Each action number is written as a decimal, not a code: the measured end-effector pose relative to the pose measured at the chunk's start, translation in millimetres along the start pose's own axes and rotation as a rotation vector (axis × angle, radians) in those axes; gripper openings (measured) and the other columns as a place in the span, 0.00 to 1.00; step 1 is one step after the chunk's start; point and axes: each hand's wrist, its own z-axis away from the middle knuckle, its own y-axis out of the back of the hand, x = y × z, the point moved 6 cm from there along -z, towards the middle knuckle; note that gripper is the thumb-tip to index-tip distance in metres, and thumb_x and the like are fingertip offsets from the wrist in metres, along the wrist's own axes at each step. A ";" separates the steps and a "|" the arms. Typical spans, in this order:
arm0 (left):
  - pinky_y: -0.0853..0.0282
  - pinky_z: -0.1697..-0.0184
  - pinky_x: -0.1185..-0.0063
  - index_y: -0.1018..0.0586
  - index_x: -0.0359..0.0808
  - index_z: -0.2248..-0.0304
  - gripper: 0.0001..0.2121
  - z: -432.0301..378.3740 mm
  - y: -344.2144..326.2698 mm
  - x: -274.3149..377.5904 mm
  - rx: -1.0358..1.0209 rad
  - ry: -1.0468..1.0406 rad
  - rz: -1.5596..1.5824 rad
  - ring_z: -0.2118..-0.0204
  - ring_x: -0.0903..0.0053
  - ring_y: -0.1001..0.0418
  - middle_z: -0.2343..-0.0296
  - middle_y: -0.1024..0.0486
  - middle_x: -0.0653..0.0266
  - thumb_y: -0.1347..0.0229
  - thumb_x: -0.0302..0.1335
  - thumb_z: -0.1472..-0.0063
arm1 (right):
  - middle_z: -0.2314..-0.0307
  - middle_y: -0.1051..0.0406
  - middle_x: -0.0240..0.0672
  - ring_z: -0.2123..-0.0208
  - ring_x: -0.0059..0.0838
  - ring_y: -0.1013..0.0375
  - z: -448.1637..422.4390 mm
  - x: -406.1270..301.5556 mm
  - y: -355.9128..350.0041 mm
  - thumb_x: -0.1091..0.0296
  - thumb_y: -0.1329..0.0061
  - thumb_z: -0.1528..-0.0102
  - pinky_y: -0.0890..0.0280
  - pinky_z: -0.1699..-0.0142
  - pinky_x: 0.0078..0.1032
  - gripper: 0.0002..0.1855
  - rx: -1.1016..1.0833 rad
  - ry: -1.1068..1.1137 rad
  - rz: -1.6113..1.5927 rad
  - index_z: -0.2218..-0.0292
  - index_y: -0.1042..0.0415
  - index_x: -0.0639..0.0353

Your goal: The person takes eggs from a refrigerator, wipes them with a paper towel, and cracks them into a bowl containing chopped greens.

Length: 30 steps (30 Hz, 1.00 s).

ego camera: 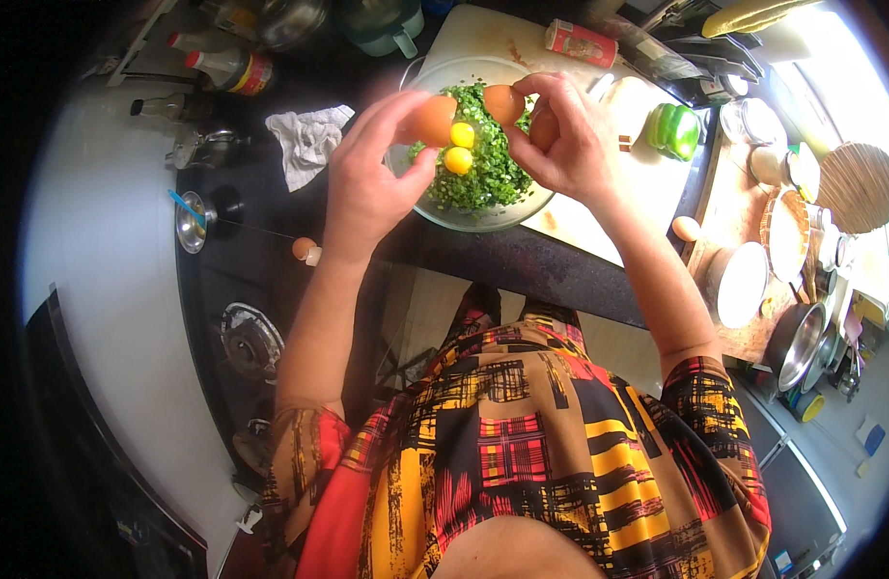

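A clear glass bowl (pixel 468 223) of chopped green leaves (pixel 491 177) sits before me, overlapping the pale cutting board (pixel 481 32). Two egg yolks lie on the greens, an upper yolk (pixel 462 134) and a lower yolk (pixel 457 160). Over the bowl's left side, my left hand (pixel 372 170) grips a brown eggshell piece (pixel 434 121). My right hand (pixel 571 141) pinches another brown eggshell piece (pixel 504 105) above the right side. A second brown egg or shell (pixel 544 130) is tucked within those right fingers, partly covered, so I cannot tell whether it is whole.
A green bell pepper (pixel 674 132) and a red packet (pixel 582 45) lie right and beyond. One egg (pixel 686 229) rests near the wooden board (pixel 727 174). Leftward are a white cloth (pixel 310 145), broken eggshell (pixel 305 250), sauce bottles (pixel 231 71) and a stove burner (pixel 251 341).
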 end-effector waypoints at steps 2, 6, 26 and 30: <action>0.28 0.60 0.77 0.28 0.34 0.59 0.22 2.0 -1.2 -1.5 0.012 0.017 0.020 0.62 0.68 0.27 0.62 0.28 0.56 0.44 0.15 0.57 | 0.86 0.40 0.29 0.83 0.23 0.37 4.2 3.5 -0.6 0.75 0.47 0.61 0.40 0.73 0.22 0.18 -0.012 -0.045 -0.003 0.65 0.34 0.58; 0.30 0.58 0.79 0.31 0.31 0.56 0.21 9.7 -4.7 -10.1 -0.013 0.088 0.040 0.61 0.75 0.29 0.61 0.30 0.58 0.45 0.14 0.54 | 0.86 0.39 0.29 0.82 0.23 0.36 16.5 9.6 -5.7 0.73 0.47 0.59 0.39 0.71 0.21 0.17 -0.035 -0.184 -0.036 0.65 0.33 0.59; 0.36 0.55 0.83 0.32 0.29 0.55 0.21 87.6 -13.6 -48.9 0.300 0.640 0.998 0.61 0.81 0.31 0.62 0.29 0.64 0.44 0.20 0.50 | 0.78 0.34 0.29 0.79 0.14 0.38 42.1 -17.3 -77.1 0.66 0.53 0.49 0.44 0.73 0.11 0.15 -0.107 -0.939 -1.218 0.60 0.35 0.62; 0.35 0.57 0.83 0.31 0.29 0.56 0.20 124.5 4.0 -57.4 0.433 0.702 1.030 0.62 0.81 0.31 0.65 0.28 0.64 0.44 0.19 0.51 | 0.77 0.35 0.29 0.80 0.12 0.39 39.1 -51.5 -107.0 0.72 0.54 0.49 0.43 0.74 0.12 0.14 -0.407 -0.870 -0.928 0.59 0.33 0.63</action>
